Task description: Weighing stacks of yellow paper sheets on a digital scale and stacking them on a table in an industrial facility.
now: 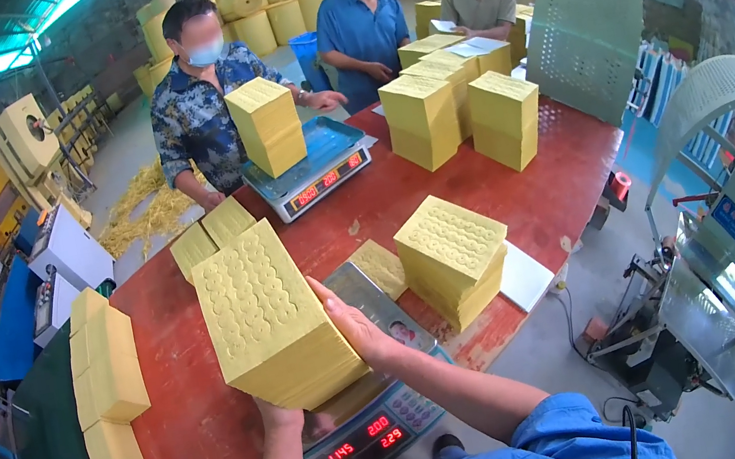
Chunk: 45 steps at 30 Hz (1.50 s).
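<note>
The right hand (351, 322) presses flat against the right face of a tall yellow paper stack (271, 319), and the left hand (278, 412) grips it from beneath, mostly hidden under the pile. Both are grasping the stack, which is tilted and held just above the near scale (376, 427) at 6 o'clock. That scale hangs partly over the near edge of the red bench (382, 198).

At 3 o'clock from the held stack a second stack (453, 259) sits close to the right bench edge, on a white sheet (526, 276); between the two lies one thin loose bundle (381, 268), so room on that side is narrow. At 12 o'clock two low piles (213, 236) lie side by side, just beyond the held one. Open bench shows in the middle, toward 1 o'clock.

Two scales in all: the far scale (318, 168) at 12 o'clock carries one stack (267, 126). Behind it, at 1 o'clock, about five stacks (455, 113) stand bunched together.

A row of yellow bundles (114, 408) runs along the bench's left edge at 9 o'clock. Three people (362, 21) stand at the far side. A perforated green panel (583, 38) leans at 2 o'clock, and a machine (683, 313) stands on the floor at 4 o'clock.
</note>
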Each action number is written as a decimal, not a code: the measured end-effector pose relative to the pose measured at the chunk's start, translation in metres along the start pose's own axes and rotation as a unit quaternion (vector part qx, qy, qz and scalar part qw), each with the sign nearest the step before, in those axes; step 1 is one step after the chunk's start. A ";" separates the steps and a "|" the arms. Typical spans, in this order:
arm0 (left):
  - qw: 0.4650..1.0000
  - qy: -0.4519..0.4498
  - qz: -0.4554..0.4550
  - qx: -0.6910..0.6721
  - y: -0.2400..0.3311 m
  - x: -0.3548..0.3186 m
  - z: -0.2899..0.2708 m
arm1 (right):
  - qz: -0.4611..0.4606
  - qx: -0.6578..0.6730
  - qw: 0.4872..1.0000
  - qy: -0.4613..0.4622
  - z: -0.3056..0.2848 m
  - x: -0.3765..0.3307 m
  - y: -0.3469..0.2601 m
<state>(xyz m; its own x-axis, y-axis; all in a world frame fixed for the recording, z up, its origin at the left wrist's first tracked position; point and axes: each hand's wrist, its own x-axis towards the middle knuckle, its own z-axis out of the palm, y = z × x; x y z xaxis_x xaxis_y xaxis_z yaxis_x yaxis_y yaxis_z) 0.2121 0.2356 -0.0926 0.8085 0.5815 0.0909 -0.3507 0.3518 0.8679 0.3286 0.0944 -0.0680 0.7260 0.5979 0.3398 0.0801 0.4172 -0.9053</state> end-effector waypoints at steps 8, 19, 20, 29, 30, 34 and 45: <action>0.996 0.082 -0.020 -0.029 0.011 -0.018 0.008 | 0.040 0.011 0.999 -0.017 -0.013 -0.021 0.005; 0.996 0.090 0.012 -0.019 0.024 -0.055 0.030 | 0.029 -0.025 0.999 0.004 -0.012 -0.067 -0.006; 0.994 0.100 0.023 -0.022 0.028 -0.065 0.036 | 0.031 -0.025 0.999 0.008 -0.010 -0.078 -0.013; 0.992 0.087 0.025 0.086 0.058 -0.173 -0.019 | 0.102 0.040 0.986 0.125 0.032 -0.186 -0.050; 0.991 0.098 0.021 0.086 0.066 -0.188 -0.023 | 0.103 0.069 0.985 0.121 0.044 -0.198 -0.054; 0.981 0.136 -0.058 0.123 0.068 -0.243 -0.063 | 0.216 0.113 0.966 0.084 0.092 -0.244 -0.026; 0.987 0.043 -0.123 0.099 0.076 -0.313 -0.060 | 0.204 0.170 0.962 0.061 0.161 -0.322 -0.043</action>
<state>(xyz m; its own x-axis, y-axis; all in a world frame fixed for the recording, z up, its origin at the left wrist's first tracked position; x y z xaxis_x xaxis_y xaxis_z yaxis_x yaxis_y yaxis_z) -0.0961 0.1240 -0.0844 0.8110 0.5603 -0.1683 -0.0431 0.3442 0.9379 -0.0189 -0.0056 -0.0971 0.7261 0.6833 -0.0765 -0.4407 0.3771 -0.8146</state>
